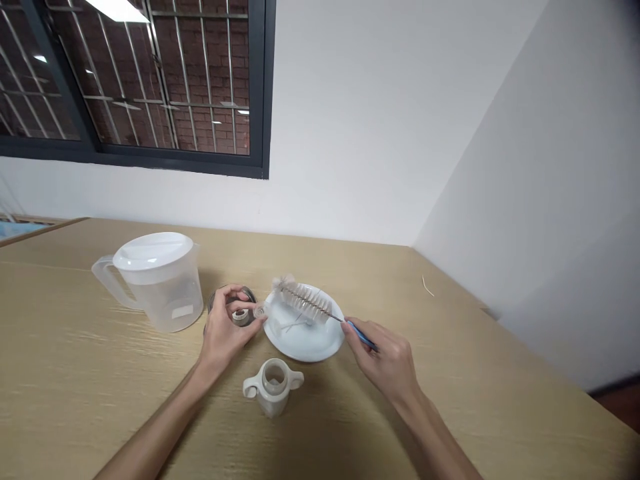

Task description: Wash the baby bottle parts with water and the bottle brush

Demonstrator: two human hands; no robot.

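Observation:
My right hand [385,353] is closed round the blue handle of a bottle brush [307,303]. The brush's clear bristles reach left over a white plate [285,347], on which thin pale pieces lie. Left of the plate, the thumb and fingertips of my left hand [227,327] pinch a small clear round piece [259,311]; its exact kind does not show. Behind and under that hand is a dark-rimmed round thing [249,293], largely hidden, with a small whitish ring [241,317] in it. Nearer to me stands an upright white two-handled bottle [274,393], its top uncovered.
A translucent lidded pitcher [167,293] stands left of my left hand, its handle pointing left. A thin white strip [427,286] lies far right on the wooden table [375,267]. Walls border the table at the back and right, with a barred window [165,80] above.

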